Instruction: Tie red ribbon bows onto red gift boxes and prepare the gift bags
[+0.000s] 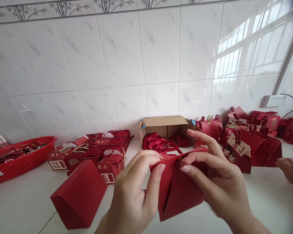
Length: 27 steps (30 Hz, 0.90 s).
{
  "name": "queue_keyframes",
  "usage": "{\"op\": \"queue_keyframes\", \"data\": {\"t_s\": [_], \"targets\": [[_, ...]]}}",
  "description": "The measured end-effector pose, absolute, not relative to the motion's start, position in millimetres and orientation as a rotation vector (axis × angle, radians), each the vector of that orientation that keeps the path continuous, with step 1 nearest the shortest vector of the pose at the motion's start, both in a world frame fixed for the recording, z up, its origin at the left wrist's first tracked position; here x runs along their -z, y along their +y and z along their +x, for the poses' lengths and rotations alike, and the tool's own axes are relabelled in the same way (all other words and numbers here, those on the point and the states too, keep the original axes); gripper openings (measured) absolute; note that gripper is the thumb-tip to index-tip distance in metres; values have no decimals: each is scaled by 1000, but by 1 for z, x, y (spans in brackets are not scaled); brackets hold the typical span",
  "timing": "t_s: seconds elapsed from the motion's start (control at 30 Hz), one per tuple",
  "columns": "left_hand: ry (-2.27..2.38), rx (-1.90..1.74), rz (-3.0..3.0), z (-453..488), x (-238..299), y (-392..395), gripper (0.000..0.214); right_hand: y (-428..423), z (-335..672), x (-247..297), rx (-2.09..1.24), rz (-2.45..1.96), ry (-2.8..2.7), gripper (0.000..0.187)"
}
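Observation:
A plain red paper gift box (180,191) is held up in front of me, its folded panels meeting near the top edge. My left hand (139,185) pinches its upper left corner between thumb and fingers. At the top edge, my right hand (210,172) has thumb and forefinger closed on a small thin cord or tie, with a tiny gold-coloured bit showing; its exact kind is hard to make out. The right hand's other fingers are raised. Left of my hands, another plain red gift box (80,195) stands on the white table.
An open cardboard carton (166,122) with red ribbons (156,143) stands by the tiled wall. Decorated red boxes (109,165) are grouped left, beside a red basin (39,161) of small items. Finished-looking gift boxes (244,143) stand right, near another person's hand (290,167).

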<state>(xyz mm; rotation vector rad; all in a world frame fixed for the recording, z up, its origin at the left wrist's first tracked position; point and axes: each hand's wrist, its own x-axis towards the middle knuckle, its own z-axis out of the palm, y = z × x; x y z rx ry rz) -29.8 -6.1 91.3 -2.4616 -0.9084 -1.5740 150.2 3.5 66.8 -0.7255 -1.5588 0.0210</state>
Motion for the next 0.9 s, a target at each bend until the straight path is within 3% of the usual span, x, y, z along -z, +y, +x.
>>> {"op": "queue_keyframes", "data": {"t_s": [0.1,0.2,0.33,0.47,0.53,0.63,0.77,0.9], "targets": [[-853,1527,-2514,-31,-90,-4,18,6,149,-66,-8,-660,-1488,9],[-791,1539,-2530,-30,-88,1,20,10,146,-66,-179,-591,-1395,34],[-984,1640,-2525,-22,-80,5,23,14,144,-67,-364,-719,-1388,16],[-1180,1704,-2403,-13,-67,10,75,17,146,-67,-307,-735,-1220,20],[-1298,1631,-2336,-12,-64,14,64,19,149,-67,-321,-727,-1169,20],[-1477,1457,-2483,-20,-71,18,17,20,153,-67,-374,-717,-1141,21],[-1533,1452,-2635,-43,-93,15,20,18,158,-69,-321,-697,-1231,19],[-1224,2108,-2505,-63,-109,2,13,11,156,-69,-302,-524,-1597,19]]}}
